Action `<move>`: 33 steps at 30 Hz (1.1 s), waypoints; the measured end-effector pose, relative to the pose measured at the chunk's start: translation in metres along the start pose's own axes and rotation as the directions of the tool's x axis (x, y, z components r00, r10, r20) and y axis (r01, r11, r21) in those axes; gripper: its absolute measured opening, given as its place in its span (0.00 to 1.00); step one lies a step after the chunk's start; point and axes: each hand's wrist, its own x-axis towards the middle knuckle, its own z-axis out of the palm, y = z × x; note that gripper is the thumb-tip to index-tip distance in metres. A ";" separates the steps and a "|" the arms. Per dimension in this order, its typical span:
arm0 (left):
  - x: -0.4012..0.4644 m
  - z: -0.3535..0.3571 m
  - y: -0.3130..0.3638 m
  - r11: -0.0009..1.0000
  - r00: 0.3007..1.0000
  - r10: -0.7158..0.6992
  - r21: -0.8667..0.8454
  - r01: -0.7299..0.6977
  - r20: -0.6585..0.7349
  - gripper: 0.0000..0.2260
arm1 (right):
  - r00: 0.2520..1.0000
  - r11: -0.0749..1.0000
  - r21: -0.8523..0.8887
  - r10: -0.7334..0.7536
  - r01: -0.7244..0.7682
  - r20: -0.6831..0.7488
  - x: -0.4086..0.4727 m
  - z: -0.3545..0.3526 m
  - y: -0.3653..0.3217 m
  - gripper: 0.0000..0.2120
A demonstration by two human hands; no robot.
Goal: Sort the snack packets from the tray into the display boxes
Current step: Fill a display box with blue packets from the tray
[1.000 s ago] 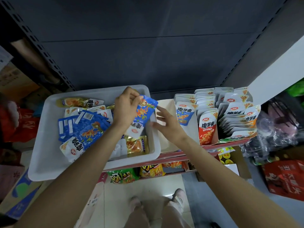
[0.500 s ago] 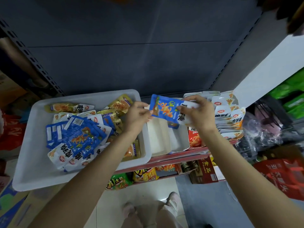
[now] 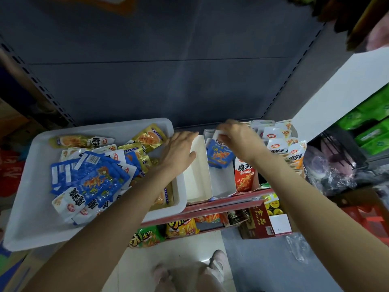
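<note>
A white tray (image 3: 31, 218) on the left holds several blue, white and gold snack packets (image 3: 92, 175). To its right stand white display boxes: an empty one (image 3: 196, 182) and a second (image 3: 221, 186) with blue packets at its back. My right hand (image 3: 240, 140) pinches the top of a blue packet (image 3: 220, 154) standing in that second box. My left hand (image 3: 181, 152) lies flat with straight fingers over the tray's right rim and the empty box's left wall, holding nothing. A red packet (image 3: 245, 175) fronts the third box.
More white and orange packets (image 3: 282, 144) fill boxes at the far right. The boxes sit on a red-edged shelf (image 3: 221, 204) with chip bags (image 3: 181, 227) below it. A dark shelf back panel rises behind. Green packs (image 3: 372, 127) and bagged goods stand at the right.
The blue packet passed from my left hand to my right, which carried it right and down into the second box. My left hand let go and flattened over the tray rim.
</note>
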 end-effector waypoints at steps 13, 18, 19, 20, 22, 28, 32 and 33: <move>0.005 -0.001 -0.002 0.997 1.000 0.011 -0.077 -0.011 0.000 0.25 | 0.983 0.929 -0.361 -0.129 0.074 -0.131 0.005 0.037 0.002 0.21; -0.004 -0.002 -0.004 0.991 0.998 -0.003 -0.132 -0.005 -0.063 0.23 | 0.965 0.961 -0.276 -0.093 0.022 -0.247 -0.002 0.041 -0.006 0.21; -0.009 -0.003 -0.007 0.989 0.995 -0.017 -0.150 0.002 -0.096 0.23 | 0.955 0.973 -0.232 -0.076 0.007 -0.288 -0.004 0.042 -0.010 0.22; -0.014 -0.004 -0.011 0.986 0.991 -0.034 -0.167 0.012 -0.126 0.22 | 0.940 0.983 -0.184 -0.077 0.016 -0.333 -0.007 0.045 -0.015 0.21; -0.027 -0.006 -0.023 0.980 0.985 -0.077 -0.194 0.047 -0.154 0.20 | 0.924 0.989 -0.098 -0.135 0.107 -0.358 -0.015 0.053 -0.030 0.17; -0.058 -0.008 -0.073 0.980 0.979 -0.191 -0.074 0.186 -0.072 0.21 | 0.998 0.983 0.176 -0.061 0.060 -0.001 -0.014 0.076 -0.084 0.21; -0.066 -0.008 -0.102 0.956 0.956 -0.292 0.026 0.292 0.022 0.25 | 0.996 0.954 0.288 0.084 -0.085 0.016 -0.002 0.079 -0.100 0.34; -0.067 -0.008 -0.109 0.954 0.952 -0.300 0.037 0.299 0.057 0.26 | 0.994 0.948 0.298 0.102 -0.111 0.044 0.001 0.080 -0.101 0.35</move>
